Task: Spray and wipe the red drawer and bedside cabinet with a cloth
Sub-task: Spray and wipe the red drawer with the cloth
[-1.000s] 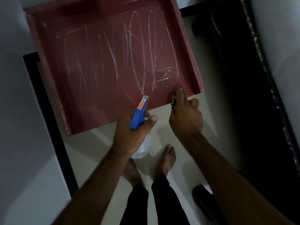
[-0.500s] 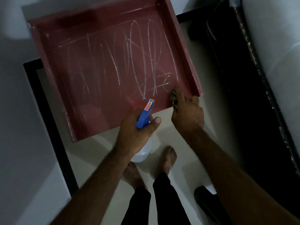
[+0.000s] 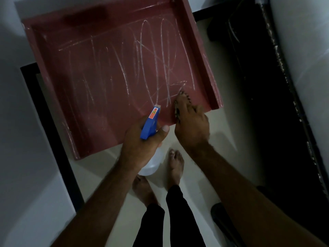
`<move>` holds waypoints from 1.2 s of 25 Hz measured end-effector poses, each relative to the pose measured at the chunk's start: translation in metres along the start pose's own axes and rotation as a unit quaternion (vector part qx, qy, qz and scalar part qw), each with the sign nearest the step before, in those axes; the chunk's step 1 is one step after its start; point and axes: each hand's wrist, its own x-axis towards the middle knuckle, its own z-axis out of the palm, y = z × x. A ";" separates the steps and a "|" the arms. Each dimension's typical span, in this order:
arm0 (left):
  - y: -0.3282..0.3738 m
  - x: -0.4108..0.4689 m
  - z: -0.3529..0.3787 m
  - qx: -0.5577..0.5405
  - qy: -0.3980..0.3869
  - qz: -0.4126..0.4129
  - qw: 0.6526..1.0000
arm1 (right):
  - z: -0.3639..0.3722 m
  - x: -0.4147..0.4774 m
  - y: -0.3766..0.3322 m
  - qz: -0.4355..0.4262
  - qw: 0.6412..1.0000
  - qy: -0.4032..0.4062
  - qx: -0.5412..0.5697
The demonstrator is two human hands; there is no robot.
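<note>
Your right hand (image 3: 193, 125) has pushed its pinched dark cloth (image 3: 183, 97) into the red wooden drawer (image 3: 106, 77), left hand (image 3: 140, 147) gripping the blue-topped spray bottle (image 3: 151, 122): wiping begins.

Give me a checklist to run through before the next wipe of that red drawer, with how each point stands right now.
1. Hold on the cloth: ok, the right hand presses it onto the floor of the red drawer.
2. Hold on the spray bottle: ok, the left hand grips it, nozzle toward the drawer.
3. Removal of the white scribble marks: not ok, they cover much of the drawer floor.
4. Surface wet with spray: cannot tell.
</note>
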 end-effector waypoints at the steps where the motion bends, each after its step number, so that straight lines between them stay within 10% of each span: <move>1: 0.000 0.001 0.001 -0.007 0.001 -0.004 1.000 | -0.001 -0.001 0.002 -0.035 0.999 -0.003 -0.004; 6: 0.002 0.006 0.000 -0.028 0.006 -0.026 0.999 | -0.010 0.010 0.016 0.111 0.994 0.025 -0.010; 14: 0.006 0.018 -0.003 -0.048 0.026 -0.044 0.998 | -0.010 0.022 0.007 0.098 0.993 0.061 0.005; 30: 0.009 0.017 0.000 -0.067 0.018 0.002 0.998 | 0.002 0.016 0.031 -0.107 0.990 0.015 -0.092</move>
